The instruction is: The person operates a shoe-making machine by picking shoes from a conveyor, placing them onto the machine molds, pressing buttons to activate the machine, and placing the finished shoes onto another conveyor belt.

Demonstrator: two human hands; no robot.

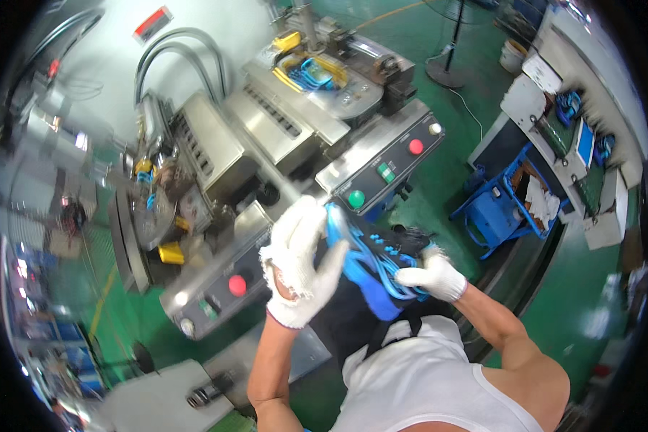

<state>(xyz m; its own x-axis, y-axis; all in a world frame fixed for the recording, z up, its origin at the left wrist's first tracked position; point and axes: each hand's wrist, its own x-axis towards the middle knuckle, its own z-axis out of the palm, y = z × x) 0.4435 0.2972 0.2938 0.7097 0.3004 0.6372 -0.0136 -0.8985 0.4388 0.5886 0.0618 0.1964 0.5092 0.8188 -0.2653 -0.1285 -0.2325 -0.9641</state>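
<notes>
Nearest, the gloved right hand [433, 277] gripped a bundle of blue moulded parts [371, 266] held at the chest, while the left hand [302, 263] spread open against its upper end. Loose strands could have slipped out. Beyond stood the control panel [385, 162] and steel machine [281, 122].

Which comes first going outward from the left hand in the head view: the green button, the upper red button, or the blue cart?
From the left hand:
1. Green button, just up and right, on the near end of the panel.
2. Upper red button, farther up the same panel.
3. Blue cart, far right, on the green floor.
</notes>
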